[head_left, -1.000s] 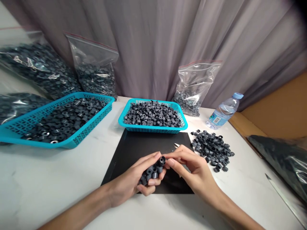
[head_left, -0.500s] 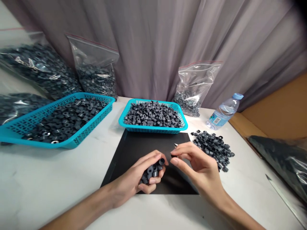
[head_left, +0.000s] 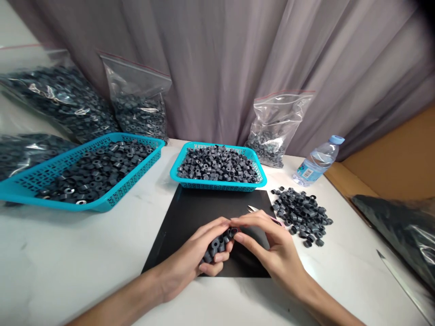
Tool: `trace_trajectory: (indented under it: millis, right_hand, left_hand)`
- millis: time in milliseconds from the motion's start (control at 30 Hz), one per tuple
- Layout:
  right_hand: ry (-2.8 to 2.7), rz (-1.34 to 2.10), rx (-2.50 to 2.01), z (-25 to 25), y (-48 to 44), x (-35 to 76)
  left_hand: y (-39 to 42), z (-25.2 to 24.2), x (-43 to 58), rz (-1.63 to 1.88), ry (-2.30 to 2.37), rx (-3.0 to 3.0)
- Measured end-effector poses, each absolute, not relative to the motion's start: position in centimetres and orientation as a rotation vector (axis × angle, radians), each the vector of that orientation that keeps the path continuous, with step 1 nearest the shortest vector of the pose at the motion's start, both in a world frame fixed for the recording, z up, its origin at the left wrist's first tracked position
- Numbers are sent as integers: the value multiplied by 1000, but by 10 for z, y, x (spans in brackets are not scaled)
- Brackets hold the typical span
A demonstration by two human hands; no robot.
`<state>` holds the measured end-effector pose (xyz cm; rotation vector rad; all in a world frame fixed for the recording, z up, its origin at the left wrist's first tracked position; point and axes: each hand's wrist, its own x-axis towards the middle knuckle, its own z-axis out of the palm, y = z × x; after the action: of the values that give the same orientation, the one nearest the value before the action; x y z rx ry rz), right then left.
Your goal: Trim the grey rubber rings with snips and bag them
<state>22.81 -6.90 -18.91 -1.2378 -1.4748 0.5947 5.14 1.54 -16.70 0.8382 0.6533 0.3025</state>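
Holding grey caps (head_left: 221, 245) with curled fingers of left hand (head_left: 194, 250). Touching end cap (head_left: 234, 232) with right hand (head_left: 277, 235); can't tell if pinching.

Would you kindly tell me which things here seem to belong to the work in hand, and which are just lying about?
Likely in the work:
- parts in left hand, right hand at them
- mat
- pile, baskets and bags of similar parts
- perhaps the pink-handled tool

Seemingly lying about:
- bottle
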Motion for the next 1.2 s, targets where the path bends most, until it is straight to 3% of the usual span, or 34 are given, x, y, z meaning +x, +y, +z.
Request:
trace_trajectory:
  millis: [900, 1067, 1200]
  right_hand:
    - [-1554, 383, -1241, -194, -69, 227]
    - [-1729, -118, -1251, -191, -53, 251]
    - [-1692, -699, -1535, -151, -6, 304]
  left_hand:
    - [24, -165, 50, 261, 582, 812]
    - [27, -164, 44, 271, 617, 836]
    - [33, -165, 43, 336, 726, 855]
